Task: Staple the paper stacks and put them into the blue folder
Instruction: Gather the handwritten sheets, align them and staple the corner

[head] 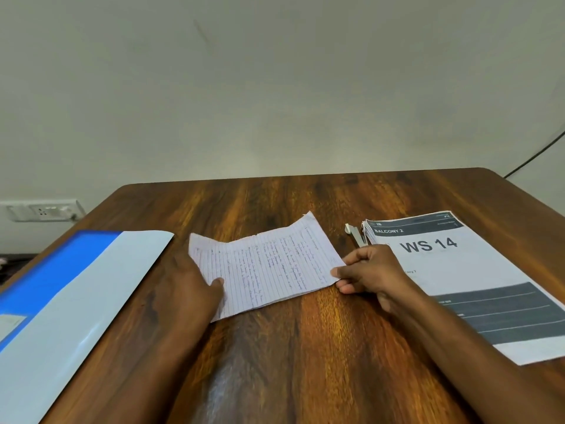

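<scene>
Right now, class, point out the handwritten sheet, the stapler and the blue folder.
handwritten sheet (269,264), head view, middle of the lined page.
stapler (354,234), head view, grey body left of the printed stack.
blue folder (61,264), head view, bare blue inner cover.

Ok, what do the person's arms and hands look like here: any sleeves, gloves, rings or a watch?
Both forearms are bare as far as the frame shows: no sleeves in view. The left hand and the right hand wear no gloves, and no rings, watch or wristband show on the visible fingers and wrists. No markings or cables on either arm.
</scene>
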The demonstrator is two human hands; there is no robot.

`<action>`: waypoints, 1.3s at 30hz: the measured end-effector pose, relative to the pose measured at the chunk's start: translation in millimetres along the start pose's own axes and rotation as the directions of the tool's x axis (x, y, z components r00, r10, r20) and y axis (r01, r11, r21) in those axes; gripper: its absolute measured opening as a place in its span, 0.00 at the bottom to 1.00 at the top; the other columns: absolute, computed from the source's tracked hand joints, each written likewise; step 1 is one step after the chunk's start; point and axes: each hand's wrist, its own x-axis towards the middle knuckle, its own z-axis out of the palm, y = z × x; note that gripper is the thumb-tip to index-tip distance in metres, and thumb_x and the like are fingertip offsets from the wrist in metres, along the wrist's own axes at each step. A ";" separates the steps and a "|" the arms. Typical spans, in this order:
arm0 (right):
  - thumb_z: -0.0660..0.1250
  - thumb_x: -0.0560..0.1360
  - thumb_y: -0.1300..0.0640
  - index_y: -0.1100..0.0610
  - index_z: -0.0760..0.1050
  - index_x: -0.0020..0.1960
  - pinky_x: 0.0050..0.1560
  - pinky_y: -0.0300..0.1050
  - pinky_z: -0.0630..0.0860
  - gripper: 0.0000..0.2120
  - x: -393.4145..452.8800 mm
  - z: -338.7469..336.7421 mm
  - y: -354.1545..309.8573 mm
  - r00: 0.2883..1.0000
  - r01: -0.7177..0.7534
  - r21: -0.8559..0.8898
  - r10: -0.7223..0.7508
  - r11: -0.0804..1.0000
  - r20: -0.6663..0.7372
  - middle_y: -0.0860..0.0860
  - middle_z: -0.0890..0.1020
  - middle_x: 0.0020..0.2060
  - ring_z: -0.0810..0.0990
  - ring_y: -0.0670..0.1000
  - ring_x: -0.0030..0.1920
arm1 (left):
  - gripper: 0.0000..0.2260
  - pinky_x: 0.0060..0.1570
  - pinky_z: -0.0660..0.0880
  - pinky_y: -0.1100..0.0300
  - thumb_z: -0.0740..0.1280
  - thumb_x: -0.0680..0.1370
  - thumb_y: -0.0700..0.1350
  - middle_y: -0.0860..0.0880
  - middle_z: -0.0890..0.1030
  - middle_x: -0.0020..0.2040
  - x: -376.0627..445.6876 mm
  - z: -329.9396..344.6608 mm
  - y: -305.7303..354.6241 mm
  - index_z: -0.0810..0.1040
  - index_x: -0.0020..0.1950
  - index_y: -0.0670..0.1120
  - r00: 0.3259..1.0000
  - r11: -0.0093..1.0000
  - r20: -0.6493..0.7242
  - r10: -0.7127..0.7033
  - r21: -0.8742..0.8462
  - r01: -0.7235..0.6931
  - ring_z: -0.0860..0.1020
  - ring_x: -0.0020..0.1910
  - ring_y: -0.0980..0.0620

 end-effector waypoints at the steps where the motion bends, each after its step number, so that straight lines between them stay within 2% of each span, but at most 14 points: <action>1: 0.79 0.70 0.71 0.69 0.80 0.49 0.30 0.42 0.83 0.11 -0.2 0.7 0.1 1.000 0.003 0.005 -0.003 1.000 -0.001 0.64 0.87 0.40 0.85 0.55 0.32 | 0.44 0.75 0.68 0.39 0.78 0.75 0.53 0.38 0.66 0.79 -2.1 -0.2 1.8 0.58 0.83 0.44 0.998 0.997 -0.050 0.026 0.080 -0.022 0.69 0.76 0.37; 4: 0.79 0.69 0.72 0.69 0.80 0.49 0.30 0.42 0.83 0.11 0.0 2.9 0.4 1.000 0.006 0.026 -0.006 1.000 -0.003 0.64 0.87 0.40 0.85 0.55 0.31 | 0.44 0.78 0.61 0.40 0.75 0.76 0.57 0.40 0.61 0.82 -15.6 3.9 18.6 0.54 0.84 0.47 0.974 0.973 -0.113 0.194 0.149 -0.177 0.63 0.80 0.38; 8: 0.79 0.69 0.71 0.69 0.80 0.50 0.31 0.44 0.84 0.13 0.6 1.7 -1.9 0.999 -0.042 0.075 0.040 0.996 0.028 0.64 0.87 0.40 0.86 0.55 0.32 | 0.35 0.74 0.67 0.49 0.72 0.75 0.65 0.52 0.70 0.78 -35.5 28.5 47.0 0.66 0.79 0.57 0.879 0.879 0.019 0.476 -0.016 -0.476 0.69 0.74 0.49; 10: 0.79 0.69 0.72 0.69 0.80 0.51 0.30 0.43 0.84 0.13 1.2 0.2 -2.8 0.996 -0.072 0.110 0.067 0.991 0.052 0.64 0.87 0.40 0.86 0.55 0.31 | 0.28 0.65 0.73 0.54 0.71 0.76 0.67 0.54 0.77 0.71 -39.7 41.0 61.4 0.75 0.73 0.57 0.792 0.793 0.055 0.608 -0.013 -0.608 0.74 0.67 0.53; 13: 0.79 0.68 0.73 0.69 0.80 0.50 0.29 0.43 0.83 0.13 4.8 -1.4 -2.7 0.993 -0.107 0.161 0.097 0.981 0.069 0.64 0.87 0.38 0.84 0.54 0.29 | 0.18 0.46 0.78 0.58 0.71 0.76 0.65 0.54 0.84 0.54 -41.8 56.0 82.3 0.83 0.57 0.54 0.683 0.683 0.021 0.730 -0.029 -0.730 0.80 0.50 0.55; 15: 0.79 0.68 0.72 0.68 0.81 0.48 0.29 0.42 0.83 0.12 7.2 -3.1 -2.6 0.991 -0.120 0.160 0.108 0.980 0.082 0.63 0.86 0.36 0.84 0.53 0.29 | 0.14 0.39 0.78 0.57 0.72 0.77 0.61 0.53 0.85 0.47 -40.9 66.3 92.9 0.83 0.52 0.52 0.633 0.632 -0.024 0.774 -0.035 -0.774 0.80 0.45 0.55; 19: 0.79 0.68 0.72 0.68 0.82 0.49 0.28 0.42 0.82 0.11 11.9 -5.2 -1.9 0.985 -0.150 0.152 0.135 0.977 0.105 0.62 0.86 0.34 0.84 0.53 0.29 | 0.06 0.37 0.79 0.55 0.73 0.78 0.50 0.51 0.86 0.45 -35.4 79.9 99.0 0.85 0.50 0.49 0.574 0.574 -0.107 0.812 -0.034 -0.818 0.82 0.42 0.52; 24: 0.78 0.70 0.72 0.69 0.82 0.49 0.26 0.40 0.80 0.09 12.9 -5.7 -2.0 0.982 -0.168 0.161 0.150 0.972 0.118 0.63 0.85 0.35 0.83 0.51 0.27 | 0.06 0.39 0.81 0.55 0.72 0.78 0.47 0.52 0.88 0.46 -33.0 80.3 91.3 0.88 0.51 0.49 0.566 0.563 -0.146 0.811 -0.064 -0.824 0.85 0.43 0.53; 27: 0.78 0.70 0.71 0.71 0.81 0.52 0.27 0.41 0.81 0.12 10.6 -6.6 -2.5 0.982 -0.161 0.141 0.144 0.977 0.124 0.65 0.86 0.37 0.84 0.52 0.28 | 0.07 0.38 0.81 0.56 0.72 0.78 0.47 0.52 0.88 0.45 -33.9 78.9 91.1 0.89 0.50 0.49 0.572 0.566 -0.127 0.810 -0.083 -0.820 0.85 0.43 0.54; 31: 0.80 0.71 0.62 0.69 0.81 0.53 0.31 0.43 0.83 0.16 5.5 -16.6 -7.2 0.990 -0.093 0.093 0.082 0.991 0.113 0.64 0.87 0.40 0.85 0.53 0.31 | 0.07 0.41 0.80 0.60 0.72 0.77 0.47 0.53 0.89 0.45 -33.7 78.5 89.4 0.90 0.51 0.50 0.564 0.559 -0.103 0.819 -0.074 -0.826 0.86 0.43 0.54; 33: 0.80 0.73 0.56 0.64 0.83 0.50 0.35 0.46 0.85 0.13 10.2 -25.7 -6.3 0.992 0.098 -0.063 -0.102 0.993 -0.075 0.59 0.87 0.38 0.86 0.53 0.32 | 0.08 0.43 0.77 0.62 0.72 0.77 0.47 0.53 0.89 0.46 -34.2 78.6 88.9 0.90 0.52 0.50 0.567 0.562 -0.102 0.817 -0.080 -0.824 0.86 0.44 0.55; 35: 0.79 0.73 0.50 0.56 0.85 0.48 0.38 0.43 0.84 0.11 16.4 -32.8 -2.7 0.880 0.268 -0.413 -0.395 0.871 -0.263 0.51 0.88 0.40 0.85 0.49 0.36 | 0.09 0.46 0.74 0.65 0.71 0.77 0.48 0.53 0.89 0.46 -34.5 78.8 88.6 0.90 0.52 0.50 0.571 0.565 -0.101 0.814 -0.087 -0.821 0.87 0.44 0.55; 37: 0.79 0.73 0.44 0.52 0.85 0.54 0.42 0.38 0.78 0.15 19.6 -33.6 1.8 0.792 0.294 -0.638 -0.555 0.712 -0.255 0.50 0.87 0.50 0.85 0.47 0.45 | 0.09 0.47 0.75 0.64 0.71 0.78 0.48 0.53 0.89 0.47 -34.6 79.1 88.5 0.90 0.53 0.50 0.574 0.568 -0.092 0.813 -0.090 -0.818 0.87 0.45 0.55; 39: 0.77 0.72 0.38 0.50 0.83 0.63 0.52 0.45 0.79 0.25 24.8 -29.8 8.1 0.826 0.237 -0.748 -0.534 0.620 -0.181 0.52 0.82 0.63 0.83 0.53 0.58 | 0.09 0.46 0.79 0.61 0.70 0.78 0.48 0.53 0.89 0.47 -34.3 79.4 88.8 0.89 0.54 0.50 0.580 0.574 -0.079 0.811 -0.088 -0.814 0.87 0.45 0.54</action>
